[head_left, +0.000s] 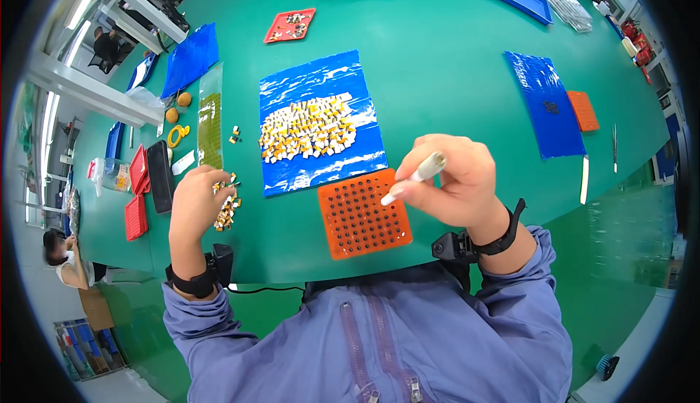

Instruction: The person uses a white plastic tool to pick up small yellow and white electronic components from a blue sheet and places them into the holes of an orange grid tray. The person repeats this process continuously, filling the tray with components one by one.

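Observation:
My right hand (456, 184) is closed around a short white stick-like tool (429, 167). Its white tip points down and left over the upper right part of an orange tray (337, 246), a square block with rows of small dark round pieces. My left hand (197, 202) is at the left, thumb and forefinger slightly apart, beside a small heap of white and orange pieces (227, 213). I see nothing held between those fingers. Many similar white and orange pieces (310, 127) lie spread over a blue sheet (364, 75) beyond the orange tray.
Left of the sheet lie a green-yellow strip (210, 129), a yellow ring-shaped item (175, 136), a black tray (160, 177) and red trays (135, 218). A red tray of small parts (290, 25) sits farther back. At right are another blue sheet (536, 89), an orange block (583, 111) and tweezers (615, 148).

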Demonstrator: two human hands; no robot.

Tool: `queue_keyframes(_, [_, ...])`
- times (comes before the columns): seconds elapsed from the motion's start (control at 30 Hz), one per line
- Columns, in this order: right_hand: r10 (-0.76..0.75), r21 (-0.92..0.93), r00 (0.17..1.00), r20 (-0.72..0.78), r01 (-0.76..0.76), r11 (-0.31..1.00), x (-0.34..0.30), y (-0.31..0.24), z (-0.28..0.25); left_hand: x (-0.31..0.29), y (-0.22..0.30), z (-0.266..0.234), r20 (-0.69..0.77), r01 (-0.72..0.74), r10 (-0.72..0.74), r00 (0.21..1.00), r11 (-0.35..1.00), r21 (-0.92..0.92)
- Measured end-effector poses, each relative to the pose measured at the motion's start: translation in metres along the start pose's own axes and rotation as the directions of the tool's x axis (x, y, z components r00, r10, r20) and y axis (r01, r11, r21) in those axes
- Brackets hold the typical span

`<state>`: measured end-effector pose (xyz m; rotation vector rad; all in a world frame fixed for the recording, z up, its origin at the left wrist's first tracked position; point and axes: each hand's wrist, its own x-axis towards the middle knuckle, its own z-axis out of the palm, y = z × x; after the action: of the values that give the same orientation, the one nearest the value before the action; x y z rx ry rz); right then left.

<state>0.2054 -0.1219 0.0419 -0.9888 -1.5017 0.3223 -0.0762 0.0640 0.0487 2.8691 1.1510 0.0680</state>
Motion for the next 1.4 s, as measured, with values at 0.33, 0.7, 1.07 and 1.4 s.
queue_keyframes(0.33, [0.205, 0.273, 0.951, -0.232, -0.139, 0.952, -0.002, 0.018, 0.000, 0.075, 0.084, 0.036, -0.044, -0.398, 0.402, 0.915, 0.874, -0.278])
queue_keyframes(0.7, [0.182, 0.202, 0.959, -0.217, -0.138, 0.970, -0.003, 0.016, -0.001, 0.080, 0.087, 0.053, -0.012, -0.330, 0.353, 0.936, 0.863, -0.382])
queue_keyframes(1.07, [0.261, 0.425, 0.962, -0.081, -0.203, 0.882, -0.001, 0.015, -0.005, 0.054, 0.087, 0.022, 0.076, -0.103, 0.192, 0.979, 0.773, -0.626])
queue_keyframes(1.4, [0.304, 0.422, 0.952, -0.042, -0.259, 0.869, -0.001, 0.016, -0.006, 0.051, 0.074, 0.024, 0.042, -0.183, 0.246, 0.968, 0.815, -0.550])
